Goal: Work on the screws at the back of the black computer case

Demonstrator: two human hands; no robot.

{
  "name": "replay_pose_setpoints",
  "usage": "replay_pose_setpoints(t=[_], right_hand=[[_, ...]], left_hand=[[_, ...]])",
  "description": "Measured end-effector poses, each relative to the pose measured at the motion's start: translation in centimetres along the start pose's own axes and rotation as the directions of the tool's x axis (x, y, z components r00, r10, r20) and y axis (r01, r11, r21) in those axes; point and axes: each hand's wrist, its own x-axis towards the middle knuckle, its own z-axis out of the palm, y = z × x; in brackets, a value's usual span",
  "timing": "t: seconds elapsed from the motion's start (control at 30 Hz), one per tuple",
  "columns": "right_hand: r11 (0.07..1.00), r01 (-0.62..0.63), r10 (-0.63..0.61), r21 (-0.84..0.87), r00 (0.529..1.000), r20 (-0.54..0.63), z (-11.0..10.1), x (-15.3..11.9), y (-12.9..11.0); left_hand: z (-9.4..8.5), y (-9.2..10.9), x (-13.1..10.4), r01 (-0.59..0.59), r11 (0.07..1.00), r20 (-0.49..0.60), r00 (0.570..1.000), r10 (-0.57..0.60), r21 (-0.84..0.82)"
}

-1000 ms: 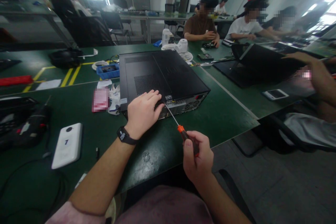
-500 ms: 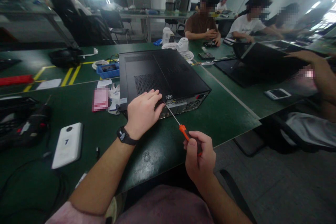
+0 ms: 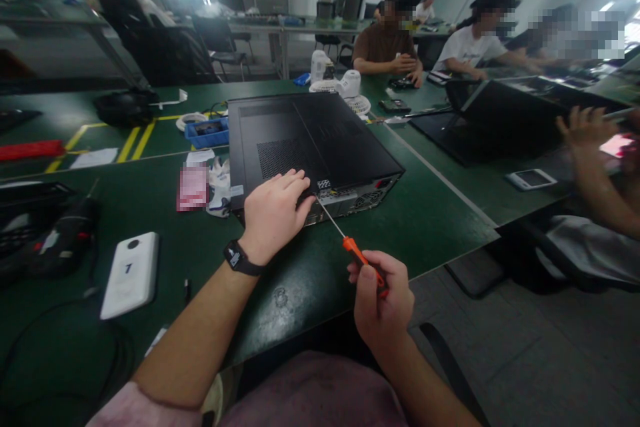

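A black computer case [image 3: 320, 133] lies flat on the green table [image 3: 425, 233], its metal rear side facing me. My left hand [image 3: 277, 213] rests over the case's near edge, palm down, fingers stretched across the top and thumb at the rear edge. In my right hand [image 3: 383, 293], fingers are wrapped round the orange and black handle of a screwdriver [image 3: 353, 247]. The shaft points up and left to the case's rear edge, beside my left thumb. Its tip is too small to make out there.
A white power bank [image 3: 131, 273], a black tool with cables, a pink packet [image 3: 193, 185] and a blue tray [image 3: 207, 133] are at the left. White fans [image 3: 350, 85] stand behind the case. A co-worker's hand [image 3: 587, 127] and a phone [image 3: 532, 179] are at the right.
The screwdriver handle has turned slightly in my right hand. My left hand stays on the case. At the right, a co-worker's hand has lifted with its fingers spread.
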Motion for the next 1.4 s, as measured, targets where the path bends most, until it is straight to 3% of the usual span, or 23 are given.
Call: replay_pose_setpoints(t=[0.17,0.33,0.6,0.8,1.07,1.3,1.4], right_hand=[[0.996,0.067,-0.067,0.065,0.998,-0.010,0.0,0.4,-0.7],[0.989,0.146,-0.147,-0.024,0.988,-0.040,-0.2,0.8,-0.8],[0.997,0.061,-0.062,-0.038,0.998,-0.016,-0.2,0.5,-0.4],[0.981,0.166,-0.172,-0.099,0.984,-0.056,-0.2,1.1,-1.0],[0.999,0.015,-0.015,-0.033,1.000,-0.001,-0.3,0.2,-0.1],[0.989,0.145,-0.147,-0.044,0.987,-0.064,-0.3,1.0,-0.9],[0.986,0.147,-0.151,-0.077,0.988,-0.042,-0.3,0.9,-0.6]], left_hand=[[0.0,0.0,0.0,-0.007,1.000,-0.002,1.000,0.007,0.006],[-0.1,0.1,0.0,-0.013,1.000,-0.009,1.000,0.013,0.009],[-0.1,0.1,-0.1,-0.014,1.000,-0.027,1.000,0.014,0.003],[-0.1,0.1,0.0,-0.012,1.000,-0.023,1.000,0.012,0.008],[-0.2,0.1,-0.1,0.006,1.000,-0.005,1.000,-0.006,-0.001],[-0.1,0.1,0.0,-0.004,1.000,-0.007,1.000,0.004,-0.001],[-0.1,0.1,0.0,-0.009,1.000,-0.010,1.000,0.009,0.006]])
